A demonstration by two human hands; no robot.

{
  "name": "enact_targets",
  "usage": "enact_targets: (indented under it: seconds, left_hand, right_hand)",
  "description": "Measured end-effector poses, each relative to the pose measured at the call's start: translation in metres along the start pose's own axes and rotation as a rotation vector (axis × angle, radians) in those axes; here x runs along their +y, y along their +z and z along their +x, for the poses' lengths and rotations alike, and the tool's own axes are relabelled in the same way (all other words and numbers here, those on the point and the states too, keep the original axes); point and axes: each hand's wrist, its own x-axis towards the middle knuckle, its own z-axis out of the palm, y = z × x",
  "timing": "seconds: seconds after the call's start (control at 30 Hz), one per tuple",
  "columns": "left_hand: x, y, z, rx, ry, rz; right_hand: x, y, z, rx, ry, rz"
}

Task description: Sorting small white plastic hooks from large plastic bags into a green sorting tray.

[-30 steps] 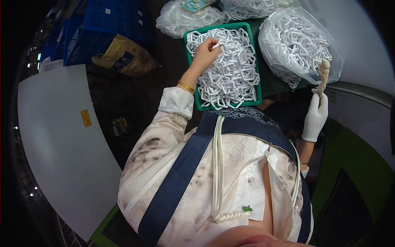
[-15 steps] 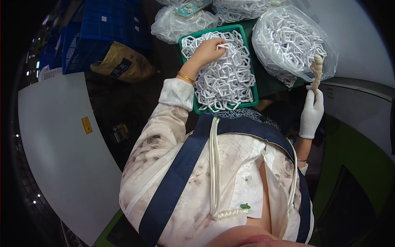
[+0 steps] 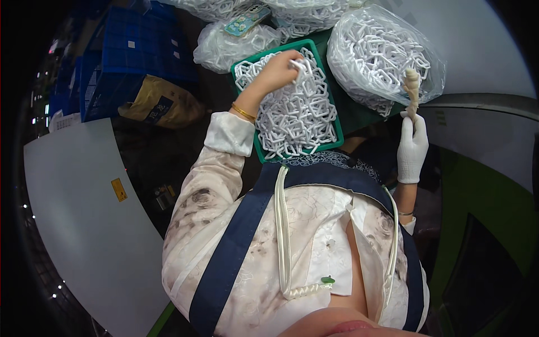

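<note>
My bare left hand (image 3: 277, 73) is over the far part of a green tray (image 3: 338, 126), its fingers pinched on a white plastic link (image 3: 302, 69). Angular white links (image 3: 295, 126) fill the tray in a loose heap. Off to the right, my right hand (image 3: 413, 150) wears a white knit glove. Between its thumb and fingers it grips the lower end of a beige, lumpy, twisted stick-like piece (image 3: 412, 89), held upright. That piece stands in front of an open clear bag (image 3: 359, 92) of white links.
More clear bags (image 3: 236, 48) of links lie beyond the tray, one with a patterned flat rectangular item (image 3: 247, 21) on top. Blue crates (image 3: 137, 50) and a brown paper sack (image 3: 163, 104) stand at the left. A grey panel (image 3: 84, 219) curves along the left side.
The whole view has shifted slightly. My left hand remains over the tray, with a white link now showing more plainly at its fingertips. The right hand keeps its grip on the beige piece.
</note>
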Motion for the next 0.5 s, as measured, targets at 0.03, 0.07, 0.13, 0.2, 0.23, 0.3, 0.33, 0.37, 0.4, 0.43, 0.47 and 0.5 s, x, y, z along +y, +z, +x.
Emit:
enact_targets:
  seconds: [0.03, 0.07, 0.13, 0.2, 0.23, 0.3, 0.33, 0.37, 0.4, 0.43, 0.47, 0.5]
  left_hand:
    - [0.003, 0.007, 0.000, -0.088, 0.126, 0.179]
    - [0.006, 0.016, -0.001, -0.123, 0.101, 0.193]
    - [0.006, 0.028, -0.005, -0.125, 0.053, 0.364]
    - [0.008, 0.032, -0.007, -0.112, 0.014, 0.545]
    - [0.010, 0.031, -0.006, -0.116, 0.023, 0.544]
    - [0.013, 0.027, -0.007, -0.078, -0.006, 0.575]
    - [0.013, 0.023, -0.010, -0.050, 0.013, 0.556]
    - [0.011, 0.021, -0.014, -0.051, 0.015, 0.556]
    - [0.008, 0.018, -0.018, 0.012, 0.019, 0.484]
    - [0.005, 0.016, -0.022, 0.075, 0.022, 0.412]
    - [0.002, 0.014, -0.025, 0.077, 0.022, 0.414]
    - [0.003, 0.011, -0.029, 0.108, -0.025, 0.320]
  right_hand:
    - [-0.004, 0.002, 0.000, -0.037, 0.037, 0.003]
    - [-0.008, 0.004, 0.000, -0.042, 0.013, 0.010]
    - [-0.014, 0.005, 0.001, -0.057, 0.027, -0.005]
    - [-0.020, 0.006, -0.001, -0.073, 0.013, -0.017]
    - [-0.020, 0.006, -0.002, -0.064, 0.016, -0.019]
    - [-0.020, 0.007, -0.003, -0.118, 0.003, 0.013]
    - [-0.018, 0.010, -0.004, -0.119, -0.010, 0.019]
    - [-0.017, 0.012, -0.006, -0.143, 0.008, 0.025]
    - [-0.018, 0.015, -0.007, -0.184, 0.019, 0.017]
    - [-0.018, 0.017, -0.007, -0.227, 0.029, 0.008]
    - [-0.011, 0.023, -0.008, -0.244, -0.028, 0.030]
    - [-0.011, 0.028, -0.008, -0.276, -0.053, 0.040]
